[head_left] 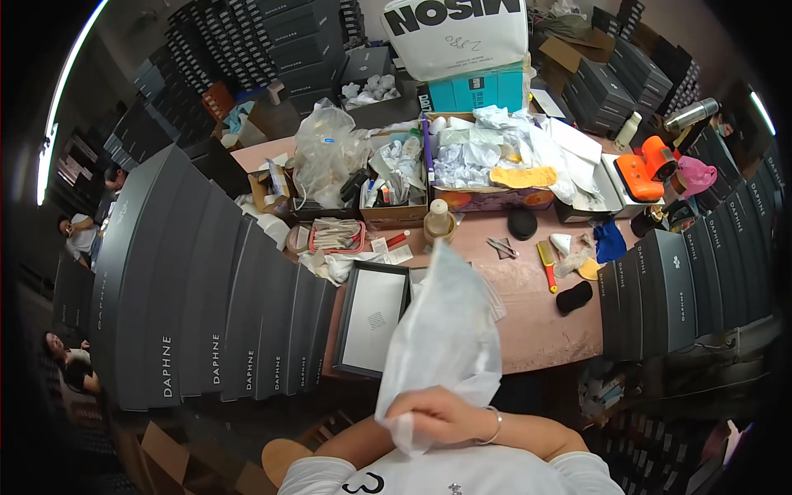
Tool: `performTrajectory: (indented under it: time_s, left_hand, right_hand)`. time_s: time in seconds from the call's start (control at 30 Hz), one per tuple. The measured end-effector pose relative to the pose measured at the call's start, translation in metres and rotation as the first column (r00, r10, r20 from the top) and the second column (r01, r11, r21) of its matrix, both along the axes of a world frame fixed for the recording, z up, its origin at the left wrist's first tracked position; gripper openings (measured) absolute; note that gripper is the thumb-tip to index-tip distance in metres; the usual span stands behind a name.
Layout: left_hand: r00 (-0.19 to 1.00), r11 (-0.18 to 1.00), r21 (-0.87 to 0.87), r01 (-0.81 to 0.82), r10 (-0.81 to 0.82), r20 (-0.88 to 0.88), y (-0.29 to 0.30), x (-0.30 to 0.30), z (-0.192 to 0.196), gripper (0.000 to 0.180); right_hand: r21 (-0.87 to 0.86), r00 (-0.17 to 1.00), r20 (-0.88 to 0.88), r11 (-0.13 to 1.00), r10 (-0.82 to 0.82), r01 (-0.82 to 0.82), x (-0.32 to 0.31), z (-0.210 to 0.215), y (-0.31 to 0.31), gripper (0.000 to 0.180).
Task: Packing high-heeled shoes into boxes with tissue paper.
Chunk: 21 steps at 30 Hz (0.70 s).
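In front of my chest, a white, translucent, soft bag (445, 330) stands up, its narrow end pointing toward the table. My right hand (437, 414), with a bracelet at the wrist, is closed round the bag's lower end. My left forearm reaches in behind it from the left; the left hand is hidden by the bag and my right hand. Just beyond, at the left, lies an uncovered dark grey shoebox part (346, 330) with a pale inside. The bag partly covers whatever lies to the right of this box.
Tall stacks of dark shoeboxes flank me at left (198, 289) and right (652, 289). On the pink table (528, 346) are scissors (502, 247), a yellow-and-red brush (547, 266), a black pad (574, 298) and a bottle (437, 223). Behind stands a carton (495, 199) of crumpled paper.
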State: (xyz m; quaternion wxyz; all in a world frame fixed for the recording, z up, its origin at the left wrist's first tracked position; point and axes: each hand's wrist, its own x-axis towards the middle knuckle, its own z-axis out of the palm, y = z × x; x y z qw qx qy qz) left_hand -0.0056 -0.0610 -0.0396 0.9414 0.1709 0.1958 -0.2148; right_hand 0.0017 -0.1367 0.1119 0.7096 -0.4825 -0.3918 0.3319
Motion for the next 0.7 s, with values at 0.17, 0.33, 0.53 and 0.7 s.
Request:
performTrajectory:
  time_s: [0.17, 0.33, 0.53, 0.7]
  left_hand:
    - [0.967, 0.972, 0.129, -0.195, 0.213, -0.143, 0.096, -0.063, -0.047, 0.051]
    - [0.936, 0.417, 0.892, -0.176, -0.210, 0.283, 0.166, -0.076, 0.015, 0.077]
    - [0.927, 0.051, 0.987, -0.151, -0.339, 0.159, 0.146, -0.025, 0.059, 0.090]
    - [0.946, 0.733, 0.608, -0.306, 0.305, 0.108, 0.059, 0.045, -0.032, 0.079]
  right_hand:
    - [0.296, 0.519, -0.674, 0.836, 0.525, -0.462, -0.040, -0.060, 0.019, 0.017]
    - [-0.005, 0.572, -0.782, 0.914, 0.249, -0.405, -0.020, -0.103, -0.035, 0.025]
    - [-0.384, 0.945, -0.321, 0.921, -0.068, -0.064, -0.011, -0.092, -0.086, 0.083]
    - [-0.581, 0.882, 0.020, 0.712, -0.472, 0.394, 0.021, -0.132, -0.061, 0.081]
